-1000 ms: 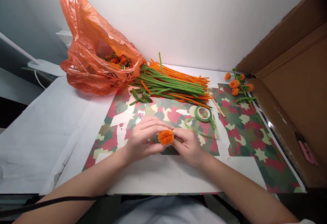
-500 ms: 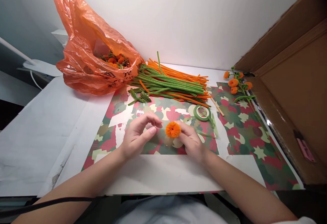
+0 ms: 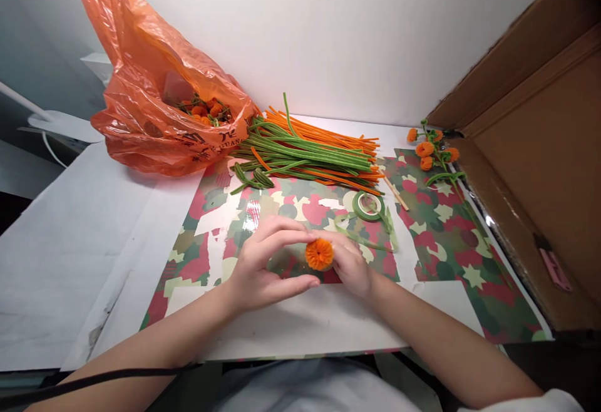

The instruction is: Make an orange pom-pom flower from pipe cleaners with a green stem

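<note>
An orange pipe-cleaner flower head [image 3: 319, 255], round with a small dimple at its centre, faces up between my hands. My right hand [image 3: 348, 262] grips it from behind on the right, its fingertips partly hidden by the bloom. My left hand [image 3: 272, 265] is spread in a C shape at the bloom's left. Its index fingertip is at the top edge of the flower, and I cannot tell whether it touches. Its thumb lies lower, apart from the petals. Just beyond the right hand is a roll of green floral tape [image 3: 368, 206] with a loose strip trailing off.
Green pipe cleaners [image 3: 310, 149] and orange pipe cleaners [image 3: 328, 131] lie in a pile at the back. Left of them stands an orange plastic bag [image 3: 154, 92] holding finished flowers. A flower spray [image 3: 432, 149], a wooden stick [image 3: 397, 193], a cardboard box [image 3: 530, 149] and a pink cutter [image 3: 554, 265] are at right.
My left hand has opened wider and moved right, bringing its fingers around the flower's left side. The flower and right hand have shifted slightly nearer me. The whole view has shifted slightly.
</note>
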### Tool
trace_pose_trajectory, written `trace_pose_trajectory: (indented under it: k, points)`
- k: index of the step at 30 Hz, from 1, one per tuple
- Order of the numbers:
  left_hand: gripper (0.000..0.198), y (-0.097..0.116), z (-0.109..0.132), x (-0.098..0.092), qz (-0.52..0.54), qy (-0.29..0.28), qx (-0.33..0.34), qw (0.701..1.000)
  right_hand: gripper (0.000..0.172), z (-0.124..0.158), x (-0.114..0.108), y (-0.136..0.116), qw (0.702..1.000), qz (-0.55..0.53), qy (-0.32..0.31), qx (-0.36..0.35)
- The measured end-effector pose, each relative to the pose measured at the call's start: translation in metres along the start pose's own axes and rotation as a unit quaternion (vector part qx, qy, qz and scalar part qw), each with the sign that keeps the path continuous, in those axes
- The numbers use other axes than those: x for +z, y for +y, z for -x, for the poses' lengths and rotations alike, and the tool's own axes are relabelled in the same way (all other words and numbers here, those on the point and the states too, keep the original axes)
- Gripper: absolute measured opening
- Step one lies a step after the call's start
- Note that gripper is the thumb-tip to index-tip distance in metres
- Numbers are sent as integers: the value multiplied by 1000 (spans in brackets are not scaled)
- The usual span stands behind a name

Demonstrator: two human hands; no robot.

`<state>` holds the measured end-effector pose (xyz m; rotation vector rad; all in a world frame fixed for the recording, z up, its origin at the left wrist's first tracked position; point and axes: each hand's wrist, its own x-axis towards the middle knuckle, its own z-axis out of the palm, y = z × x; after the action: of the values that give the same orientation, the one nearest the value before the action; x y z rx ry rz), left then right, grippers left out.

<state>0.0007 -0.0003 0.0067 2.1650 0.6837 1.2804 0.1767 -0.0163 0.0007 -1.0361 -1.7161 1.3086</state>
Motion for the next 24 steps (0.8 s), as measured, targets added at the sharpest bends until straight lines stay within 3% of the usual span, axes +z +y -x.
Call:
trace_pose_trajectory:
  k: [4,19,21,24]
  points:
    - [36,0,0,0,-37,15,7,999,19,-1,2,-2,995,-92,-22,15]
    - [22,3,-3,1,-35,32,6,999,21,1,4,3,1000,-15,-7,-15]
    - [22,3,-4,0,-43,40,6,998,21,1,2,1,999,28,17,-42]
    - [23,1,-4,-1,-75,55,19,995,19,3,-4,-4,986,80,117,-86]
